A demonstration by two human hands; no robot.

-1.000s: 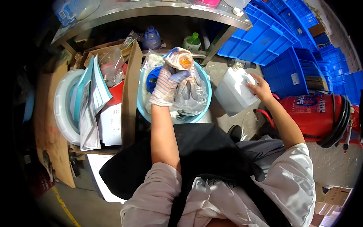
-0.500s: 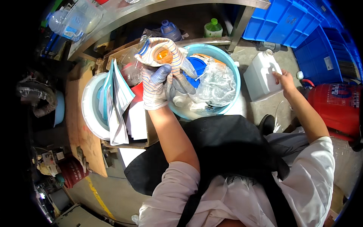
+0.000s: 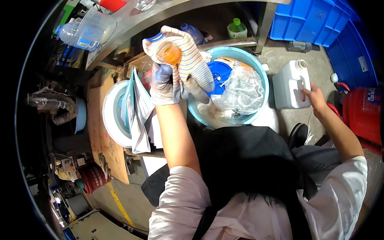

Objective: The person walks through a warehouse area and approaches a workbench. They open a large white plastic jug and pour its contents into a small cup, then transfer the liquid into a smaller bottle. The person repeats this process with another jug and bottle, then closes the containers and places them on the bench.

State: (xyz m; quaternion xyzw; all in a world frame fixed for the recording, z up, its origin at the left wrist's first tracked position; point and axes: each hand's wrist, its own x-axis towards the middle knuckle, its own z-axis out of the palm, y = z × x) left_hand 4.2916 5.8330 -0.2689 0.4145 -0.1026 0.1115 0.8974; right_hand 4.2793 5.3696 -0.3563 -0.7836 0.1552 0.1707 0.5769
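1. Clasping a small clear cup with orange contents, plus a loose striped glove, in the bent fingers of the gloved left hand, raised left of the light-blue basin.
2. Hooking the bare right hand onto a white plastic jug by its handle, upright and uncapped, right of the basin.
3. Seemingly at a holding step; calls for keeping the cup level and the jug steady.
4. Hard to make out: fingertips behind the cup, the jug's contents, whether its base touches the floor.
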